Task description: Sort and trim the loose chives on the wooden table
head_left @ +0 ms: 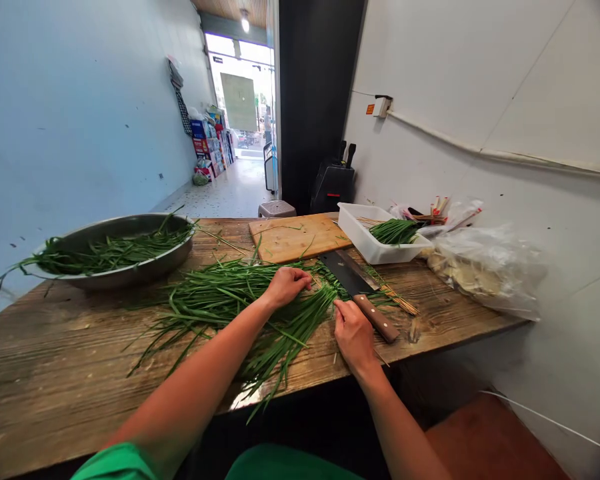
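Long green garlic chives (220, 287) lie in a loose heap across the wooden table. Over their right part is my left hand (287, 285), its fingers pinched together; whatever is between the fingertips is too small to make out. My right hand (354, 333) is closed beside the cut ends of a nearer bunch of chives (300, 327). A thin bamboo skewer (381, 360) pokes out behind that hand, mostly hidden by it. Just right of my right hand lies a cleaver (347, 273), its wooden handle (376, 319) toward me. More bamboo skewers (403, 301) lie past the handle.
A metal basin (125, 277) of chives stands at the left. Behind the heap lies a wooden cutting board (300, 237). A white plastic tray (375, 250) holds chives and skewers. Plastic bags (485, 267) sit at the right by the wall. The table's front edge (430, 353) is near me.
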A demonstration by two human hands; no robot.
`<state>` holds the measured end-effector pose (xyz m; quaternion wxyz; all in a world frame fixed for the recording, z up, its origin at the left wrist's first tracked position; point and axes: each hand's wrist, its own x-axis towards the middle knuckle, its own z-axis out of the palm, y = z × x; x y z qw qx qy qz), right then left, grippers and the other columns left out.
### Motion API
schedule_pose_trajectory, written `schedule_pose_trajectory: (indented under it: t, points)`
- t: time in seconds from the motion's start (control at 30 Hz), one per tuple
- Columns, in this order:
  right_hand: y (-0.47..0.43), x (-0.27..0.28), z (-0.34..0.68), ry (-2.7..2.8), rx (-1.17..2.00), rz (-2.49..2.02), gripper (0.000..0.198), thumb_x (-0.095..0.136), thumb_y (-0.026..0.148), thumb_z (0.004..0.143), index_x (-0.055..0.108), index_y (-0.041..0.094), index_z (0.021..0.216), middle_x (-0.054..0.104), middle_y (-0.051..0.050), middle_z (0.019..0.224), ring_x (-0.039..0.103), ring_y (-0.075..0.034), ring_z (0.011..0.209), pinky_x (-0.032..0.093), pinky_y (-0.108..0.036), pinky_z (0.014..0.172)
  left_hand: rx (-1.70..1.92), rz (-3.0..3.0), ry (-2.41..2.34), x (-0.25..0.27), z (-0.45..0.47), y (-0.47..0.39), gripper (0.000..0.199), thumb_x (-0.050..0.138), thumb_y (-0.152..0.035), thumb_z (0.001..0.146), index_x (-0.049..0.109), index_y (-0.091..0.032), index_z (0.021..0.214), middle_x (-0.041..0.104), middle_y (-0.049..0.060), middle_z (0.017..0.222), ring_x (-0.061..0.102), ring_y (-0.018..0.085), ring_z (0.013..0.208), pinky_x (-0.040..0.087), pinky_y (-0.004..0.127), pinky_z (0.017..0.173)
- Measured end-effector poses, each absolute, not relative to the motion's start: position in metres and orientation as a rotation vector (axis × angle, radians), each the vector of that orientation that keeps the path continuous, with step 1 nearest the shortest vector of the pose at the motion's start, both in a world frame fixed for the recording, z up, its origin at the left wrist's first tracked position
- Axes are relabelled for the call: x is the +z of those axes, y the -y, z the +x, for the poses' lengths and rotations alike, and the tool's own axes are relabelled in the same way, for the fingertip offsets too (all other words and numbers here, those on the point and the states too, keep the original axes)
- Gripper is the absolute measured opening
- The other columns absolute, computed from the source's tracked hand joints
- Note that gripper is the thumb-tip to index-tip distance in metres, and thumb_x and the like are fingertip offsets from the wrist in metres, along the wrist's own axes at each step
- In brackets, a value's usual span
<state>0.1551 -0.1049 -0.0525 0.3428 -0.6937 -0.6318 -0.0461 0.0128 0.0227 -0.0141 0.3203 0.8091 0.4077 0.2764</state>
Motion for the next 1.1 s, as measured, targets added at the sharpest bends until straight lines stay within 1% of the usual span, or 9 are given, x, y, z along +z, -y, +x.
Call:
schedule_pose_trajectory:
  t: [0.07,0.13,0.23,0.33,0.5,0.67,0.83,0.93,1.1]
  points:
    - [0.105,-0.052,0.155,1.638,-0.134,-1.808,0.029,0.037,0.017,0.087,0.062,0.018,0.102,0.062,-0.005,0.082,0.058,-0.014,0.076,0.041,-0.021,0.068,0.643,2.176,-0.969,-0.011,0.016,-0.017,0.03,0.049,-0.036,0.073,0.07,-0.014,0.072,0.066,0.0,0.065,0.054,0.012,0.058,0.037,0.021,0.056]
    - [0.105,-0.052,0.155,1.624,-0.149,-1.819,0.029,0.036,0.018,0.088,0.062,0.018,0.102,0.062,-0.005,0.081,0.058,-0.014,0.077,0.041,-0.021,0.067,0.592,2.25,-0.922,-0.005,0.015,-0.016,0.029,0.05,-0.036,0.074,0.071,-0.017,0.078,0.068,0.001,0.072,0.057,0.014,0.065,0.039,0.021,0.061]
    - [0.105,-0.052,0.156,1.606,-0.164,-1.835,0.029,0.036,0.018,0.088,0.062,0.018,0.101,0.062,-0.005,0.08,0.058,-0.014,0.077,0.04,-0.021,0.067,0.687,2.406,-1.189,0.004,0.002,-0.025,0.026,0.048,-0.031,0.076,0.071,-0.02,0.081,0.069,0.004,0.082,0.059,0.018,0.078,0.037,0.027,0.075]
    - [0.104,-0.053,0.156,1.603,-0.169,-1.85,0.028,0.037,0.017,0.088,0.062,0.018,0.099,0.061,-0.005,0.079,0.058,-0.014,0.076,0.04,-0.021,0.066,0.753,2.557,-1.464,0.007,-0.016,-0.038,0.022,0.05,-0.025,0.074,0.071,-0.021,0.079,0.068,0.007,0.084,0.056,0.022,0.086,0.032,0.033,0.082]
    - [0.104,-0.054,0.156,1.597,-0.164,-1.867,0.027,0.038,0.017,0.087,0.062,0.019,0.099,0.061,-0.004,0.08,0.057,-0.014,0.077,0.039,-0.021,0.066,0.634,2.73,-1.342,-0.003,-0.022,-0.045,0.017,0.055,-0.027,0.072,0.071,-0.024,0.076,0.065,0.006,0.081,0.052,0.022,0.086,0.028,0.035,0.08]
    - [0.105,-0.054,0.156,1.612,-0.175,-1.859,0.027,0.038,0.017,0.087,0.062,0.018,0.099,0.061,-0.004,0.08,0.057,-0.014,0.077,0.039,-0.022,0.066,0.55,2.79,-1.262,-0.017,-0.005,-0.043,0.017,0.055,-0.029,0.073,0.071,-0.024,0.077,0.058,0.007,0.078,0.048,0.022,0.089,0.028,0.034,0.078]
    - [0.105,-0.055,0.157,1.611,-0.178,-1.853,0.028,0.038,0.018,0.087,0.062,0.017,0.1,0.062,-0.005,0.08,0.057,-0.014,0.075,0.039,-0.022,0.065,0.54,2.723,-1.347,-0.025,0.007,-0.04,0.02,0.058,-0.032,0.073,0.069,-0.026,0.089,0.055,0.007,0.089,0.043,0.024,0.098,0.027,0.035,0.081]
    - [0.104,-0.056,0.157,1.61,-0.176,-1.852,0.028,0.037,0.019,0.087,0.063,0.018,0.099,0.062,-0.005,0.079,0.057,-0.014,0.075,0.04,-0.022,0.065,0.576,2.697,-1.361,-0.028,0.011,-0.037,0.021,0.056,-0.033,0.075,0.067,-0.025,0.091,0.054,0.007,0.093,0.04,0.025,0.101,0.026,0.037,0.082]
    - [0.105,-0.054,0.157,1.614,-0.164,-1.857,0.028,0.038,0.019,0.087,0.063,0.017,0.098,0.063,-0.005,0.08,0.057,-0.015,0.077,0.04,-0.022,0.066,0.574,2.756,-1.339,-0.03,0.015,-0.035,0.017,0.052,-0.028,0.077,0.067,-0.024,0.083,0.054,0.008,0.089,0.041,0.025,0.098,0.025,0.04,0.082]
